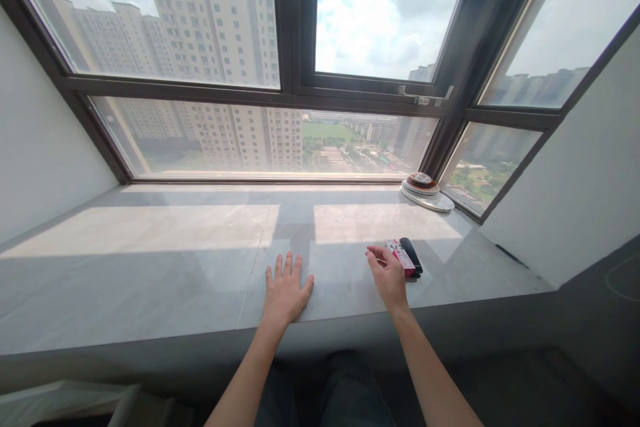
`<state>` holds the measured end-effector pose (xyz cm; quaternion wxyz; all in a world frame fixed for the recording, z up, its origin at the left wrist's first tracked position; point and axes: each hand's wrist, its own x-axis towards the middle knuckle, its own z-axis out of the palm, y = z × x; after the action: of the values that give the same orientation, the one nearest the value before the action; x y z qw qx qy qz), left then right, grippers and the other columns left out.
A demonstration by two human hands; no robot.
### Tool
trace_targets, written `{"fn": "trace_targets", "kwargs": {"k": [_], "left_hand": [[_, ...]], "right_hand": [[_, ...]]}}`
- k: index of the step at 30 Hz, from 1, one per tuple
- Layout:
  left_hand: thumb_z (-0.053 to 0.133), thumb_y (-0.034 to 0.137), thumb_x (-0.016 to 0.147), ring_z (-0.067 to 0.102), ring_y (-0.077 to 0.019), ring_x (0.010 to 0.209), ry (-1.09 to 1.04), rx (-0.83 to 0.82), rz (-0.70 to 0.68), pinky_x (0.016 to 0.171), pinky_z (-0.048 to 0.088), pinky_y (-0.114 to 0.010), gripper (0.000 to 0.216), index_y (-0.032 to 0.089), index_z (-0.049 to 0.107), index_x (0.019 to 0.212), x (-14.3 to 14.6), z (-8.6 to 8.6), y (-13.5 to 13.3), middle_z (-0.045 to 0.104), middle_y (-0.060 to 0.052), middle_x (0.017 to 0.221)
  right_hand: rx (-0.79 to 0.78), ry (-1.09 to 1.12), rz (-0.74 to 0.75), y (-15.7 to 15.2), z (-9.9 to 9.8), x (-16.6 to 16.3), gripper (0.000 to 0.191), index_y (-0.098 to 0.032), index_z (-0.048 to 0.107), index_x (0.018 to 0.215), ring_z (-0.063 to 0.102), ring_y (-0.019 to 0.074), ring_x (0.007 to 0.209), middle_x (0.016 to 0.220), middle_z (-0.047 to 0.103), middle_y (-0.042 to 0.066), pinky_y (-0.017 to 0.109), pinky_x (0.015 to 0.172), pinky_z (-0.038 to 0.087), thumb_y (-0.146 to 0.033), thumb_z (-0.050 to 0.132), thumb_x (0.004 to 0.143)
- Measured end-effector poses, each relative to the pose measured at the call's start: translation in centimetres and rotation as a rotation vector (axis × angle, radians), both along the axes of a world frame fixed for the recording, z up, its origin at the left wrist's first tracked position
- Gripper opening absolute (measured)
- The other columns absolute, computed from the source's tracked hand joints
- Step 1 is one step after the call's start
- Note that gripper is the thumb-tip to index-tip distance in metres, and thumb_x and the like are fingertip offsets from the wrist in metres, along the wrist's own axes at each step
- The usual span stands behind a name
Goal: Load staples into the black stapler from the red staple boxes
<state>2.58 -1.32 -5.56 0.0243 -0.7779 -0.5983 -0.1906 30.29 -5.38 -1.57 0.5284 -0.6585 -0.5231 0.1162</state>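
My left hand (286, 290) lies palm down on the grey marble-look windowsill (190, 287), fingers spread, holding nothing. To its right my right hand (390, 275) is raised slightly over the sill, its fingers curled and thumb and forefinger pinched together. Whatever sits in that pinch is too small to make out. Just beyond the right hand is a small pink and white box (403, 260), partly covered by the fingers. Against the box's right side lies a long black object (413, 257) that looks like a stapler.
A stack of round discs or plates (425, 191) stands in the sill's far right corner by the window frame (290, 97). A thin dark strip (511, 256) lies along the right wall. The sill's front edge runs below my wrists. Sunlit patches cross its far half.
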Motion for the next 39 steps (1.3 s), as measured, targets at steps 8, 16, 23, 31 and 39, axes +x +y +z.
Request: {"fn": "trace_targets", "kwargs": {"k": [8, 16, 23, 31, 39], "left_hand": [[0.033, 0.058, 0.098, 0.01, -0.0377, 0.154, 0.028, -0.028, 0.003, 0.12, 0.006, -0.063, 0.067, 0.025, 0.036, 0.156, 0.1, 0.5, -0.1, 0.024, -0.009, 0.166], [0.03, 0.06, 0.099, 0.009, -0.0368, 0.154, 0.025, -0.061, 0.001, 0.12, 0.006, -0.061, 0.067, 0.025, 0.036, 0.155, 0.1, 0.9, -0.2, 0.023, -0.009, 0.166], [0.022, 0.056, 0.104, 0.026, -0.0271, 0.151, -0.282, -0.1, -0.008, 0.122, 0.015, -0.053, 0.056, 0.027, 0.047, 0.146, -0.7, 1.4, 0.1, 0.044, -0.007, 0.156], [0.05, 0.05, 0.096, 0.052, -0.0275, 0.127, -0.425, 0.062, 0.042, 0.111, 0.035, -0.043, 0.055, 0.02, 0.046, 0.142, -0.6, 3.0, -1.0, 0.057, -0.012, 0.138], [0.054, 0.048, 0.092, 0.056, -0.0302, 0.109, -0.357, 0.114, 0.26, 0.093, 0.044, -0.042, 0.045, 0.021, 0.059, 0.128, -0.9, 3.6, -1.6, 0.063, -0.011, 0.115]], "right_hand": [[-0.249, 0.046, -0.135, -1.4, 2.7, 13.3, 0.059, -0.013, 0.075, 0.109, 0.056, 0.019, 0.066, 0.074, 0.067, 0.005, 0.029, 0.063, 0.043, -0.061, 0.064, 0.078], [-0.332, 0.114, 0.116, -0.5, 1.1, 7.6, 0.061, -0.012, 0.078, 0.098, 0.046, 0.0136, 0.05, 0.063, 0.064, 0.003, 0.025, 0.048, 0.034, -0.068, 0.056, 0.084], [-0.19, 0.039, 0.187, 2.4, -0.8, -6.5, 0.057, -0.017, 0.076, 0.091, 0.061, 0.0212, 0.075, 0.081, 0.072, 0.006, 0.027, 0.065, 0.045, -0.064, 0.045, 0.093], [-0.074, -0.072, 0.107, 2.6, -1.3, -14.5, 0.048, -0.021, 0.072, 0.094, 0.062, 0.0225, 0.082, 0.088, 0.068, 0.009, 0.03, 0.076, 0.045, -0.053, 0.038, 0.102], [-0.078, -0.062, 0.082, -0.4, -1.5, -8.9, 0.054, -0.019, 0.072, 0.09, 0.058, 0.0205, 0.07, 0.078, 0.066, 0.006, 0.028, 0.066, 0.042, -0.061, 0.039, 0.1]]}}
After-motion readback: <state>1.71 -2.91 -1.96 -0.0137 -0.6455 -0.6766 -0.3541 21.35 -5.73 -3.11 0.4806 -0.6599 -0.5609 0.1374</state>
